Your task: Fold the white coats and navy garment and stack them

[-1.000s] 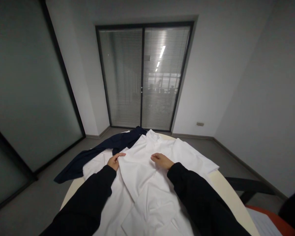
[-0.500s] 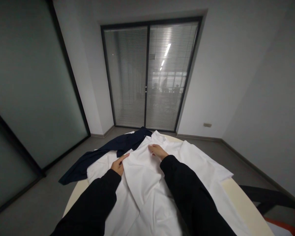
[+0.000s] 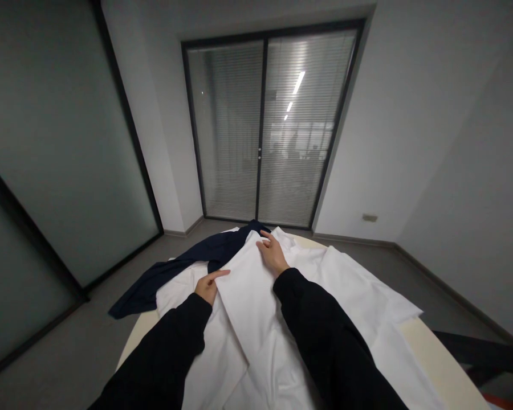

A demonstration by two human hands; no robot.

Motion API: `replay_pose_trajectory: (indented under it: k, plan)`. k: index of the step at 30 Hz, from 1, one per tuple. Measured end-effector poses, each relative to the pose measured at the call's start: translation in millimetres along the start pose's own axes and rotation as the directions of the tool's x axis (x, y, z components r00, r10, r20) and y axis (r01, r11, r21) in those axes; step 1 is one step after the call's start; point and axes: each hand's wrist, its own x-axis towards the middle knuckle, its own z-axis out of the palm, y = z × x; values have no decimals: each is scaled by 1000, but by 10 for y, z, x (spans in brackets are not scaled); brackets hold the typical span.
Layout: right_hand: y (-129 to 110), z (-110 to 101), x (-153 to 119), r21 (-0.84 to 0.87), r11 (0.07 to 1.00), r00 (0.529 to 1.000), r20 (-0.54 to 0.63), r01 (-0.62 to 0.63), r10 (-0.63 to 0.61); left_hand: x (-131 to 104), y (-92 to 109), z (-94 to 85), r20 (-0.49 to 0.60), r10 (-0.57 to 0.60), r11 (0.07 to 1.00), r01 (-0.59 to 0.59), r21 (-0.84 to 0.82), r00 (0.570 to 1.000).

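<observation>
A white shirt [image 3: 277, 336] lies spread over the table, with its front part folded across itself. At the left edge of that fold, my left hand [image 3: 208, 287] grips the cloth, its index finger stretched along the top. My right hand [image 3: 273, 254] rests near the upper end of the fold, thumb and index finger apart against the white fabric; its lower fingers are hidden. Beyond both hands, a dark navy garment [image 3: 188, 263] lies along the far left side, partly over white cloth.
The pale table [image 3: 436, 353] has a rounded edge, showing at right and lower left. Glass doors with blinds [image 3: 260, 131] stand beyond it, and a frosted glass panel [image 3: 68, 142] is at left. A dark object [image 3: 483, 347] sits low at right.
My right hand has moved up and slightly left along the shirt, and its fingers have spread. The fold lies flatter and straighter. My left hand stays at the same edge.
</observation>
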Motion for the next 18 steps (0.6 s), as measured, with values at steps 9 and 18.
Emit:
replay_pose_trajectory:
  k: [9, 18]
  plan:
    - [80, -280, -300, -143, 941, 919, 211, -307, 332, 51, -71, -32, 37, -37, 997, 40, -65, 999]
    - [181, -383, -644, -225, 939, 944, 143, -260, 296, -7, -113, -43, 186, -62, 989, 85, -120, 981]
